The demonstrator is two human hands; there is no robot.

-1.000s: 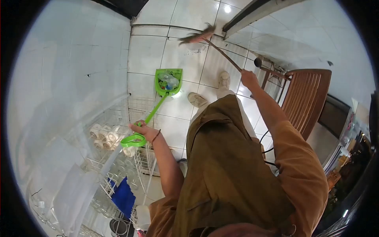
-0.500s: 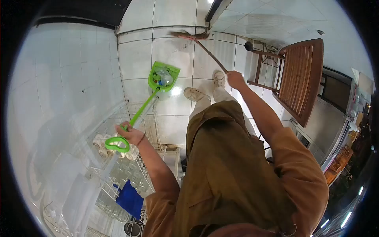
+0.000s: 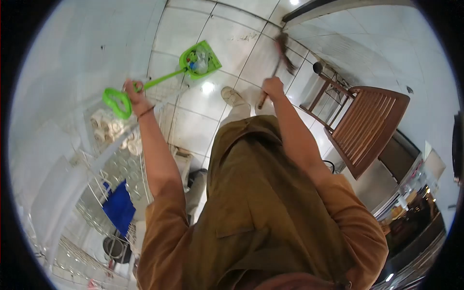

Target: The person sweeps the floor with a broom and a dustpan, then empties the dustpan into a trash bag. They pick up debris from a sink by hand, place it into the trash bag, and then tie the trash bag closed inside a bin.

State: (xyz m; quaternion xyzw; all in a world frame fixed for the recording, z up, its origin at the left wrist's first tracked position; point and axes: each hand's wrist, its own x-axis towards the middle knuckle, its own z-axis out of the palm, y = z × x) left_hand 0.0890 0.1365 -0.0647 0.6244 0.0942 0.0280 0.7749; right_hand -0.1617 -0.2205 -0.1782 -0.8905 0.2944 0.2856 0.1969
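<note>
My left hand (image 3: 137, 96) is closed round the green handle of a long-handled dustpan (image 3: 216, 57), just below its looped grip. Clear plastic and small bits of litter (image 3: 200, 62) lie in the pan. My right hand (image 3: 273, 88) grips the wooden stick of a broom (image 3: 282, 50) near its end. The broom's brown bristles, blurred by motion, are out ahead of me by the right-hand wall. One of my shoes (image 3: 233, 96) shows on the tiles between the two tools.
A wooden slatted chair (image 3: 369, 126) leans at the right by the tiled wall. On the left stands a wire rack (image 3: 100, 188) with glasses, pale rolls (image 3: 116, 126) and a blue cloth (image 3: 119, 207). White floor tiles (image 3: 193, 126) run ahead between the walls.
The broom has swung right and nearer me, its stick now steeper. My left hand and the dustpan have shifted up and left in view. The camera view has turned.
</note>
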